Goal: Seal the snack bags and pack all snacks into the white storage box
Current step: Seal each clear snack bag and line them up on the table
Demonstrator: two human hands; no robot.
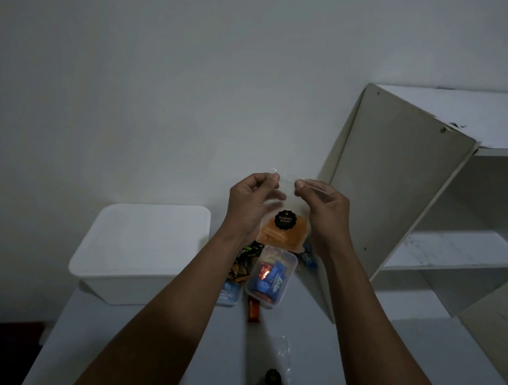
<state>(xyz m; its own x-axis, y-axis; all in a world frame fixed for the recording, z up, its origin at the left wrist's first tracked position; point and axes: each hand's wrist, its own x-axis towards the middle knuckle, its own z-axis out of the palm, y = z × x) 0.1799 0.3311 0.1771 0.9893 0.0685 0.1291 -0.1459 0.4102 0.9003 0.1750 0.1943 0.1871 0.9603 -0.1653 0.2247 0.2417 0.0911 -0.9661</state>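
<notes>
I hold a clear snack bag (283, 231) of orange chips with a round black label up in front of me. My left hand (250, 205) pinches the bag's top edge at the left, and my right hand (323, 208) pinches it at the right. The white storage box (139, 251) stands on the table at the left with its lid on. Below the bag a clear tub (271, 276) holds blue and red wrapped snacks. Dark, blue and orange snack packets (240, 267) lie loose around the tub.
A white shelf unit (415, 199) stands close on the right, its side panel next to my right hand. An orange bar (253, 310) lies on the white table (370, 357). Crumpled clear plastic (285, 353) and a small dark object (272, 379) lie near the front edge.
</notes>
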